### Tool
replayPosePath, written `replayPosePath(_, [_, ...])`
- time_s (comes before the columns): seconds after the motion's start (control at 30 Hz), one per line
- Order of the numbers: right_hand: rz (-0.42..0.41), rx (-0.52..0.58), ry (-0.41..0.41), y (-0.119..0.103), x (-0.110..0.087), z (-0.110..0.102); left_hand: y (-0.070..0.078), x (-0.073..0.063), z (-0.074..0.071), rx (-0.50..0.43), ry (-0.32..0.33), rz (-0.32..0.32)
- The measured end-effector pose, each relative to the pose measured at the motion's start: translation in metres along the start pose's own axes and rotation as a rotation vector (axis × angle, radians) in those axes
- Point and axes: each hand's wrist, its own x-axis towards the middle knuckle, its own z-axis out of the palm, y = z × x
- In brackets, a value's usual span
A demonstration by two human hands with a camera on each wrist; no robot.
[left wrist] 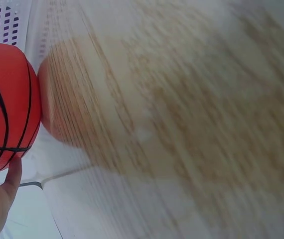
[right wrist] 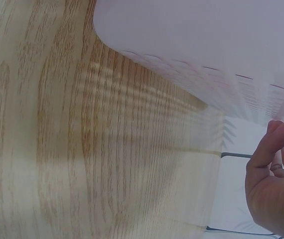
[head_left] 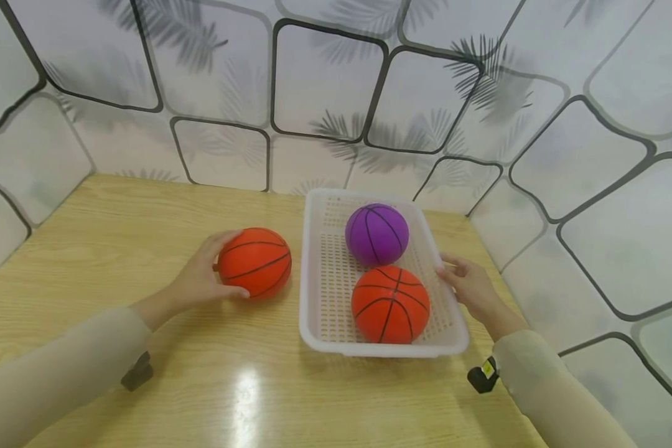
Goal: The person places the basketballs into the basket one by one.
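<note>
My left hand grips an orange-red toy basketball from its left side, thumb at the front and fingers round the back. In the left wrist view, the ball sits on the wooden table with a finger against its lower edge. To its right stands a white plastic basket with a perforated bottom. Inside lie a purple ball at the back and a second orange-red basketball at the front. My right hand holds the basket's right rim, with thumb and fingers at the edge in the right wrist view.
The light wooden table meets a wall with a stone-and-leaf pattern at the back. This wall covering also closes in the right side, close to my right hand, and the far left. Small dark devices sit at both wrists.
</note>
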Motion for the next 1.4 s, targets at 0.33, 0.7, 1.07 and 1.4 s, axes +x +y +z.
replayPosePath(0.33, [0.009,0.002,-0.003,0.002,0.001,-0.001,0.001,0.002,-0.003,-0.025,0.027,-0.059])
replayPosePath(0.7, [0.011,0.016,-0.008,0.002,0.002,-0.001,0.0,0.008,-0.009,0.001,0.032,-0.098])
replayPosePath(1.07, [0.013,0.012,-0.002,0.001,0.002,0.0,0.017,0.021,-0.034,-0.054,0.028,-0.135])
replayPosePath(1.4, [0.017,0.012,-0.002,0.001,0.002,0.0,0.039,0.043,-0.055,-0.124,0.041,-0.121])
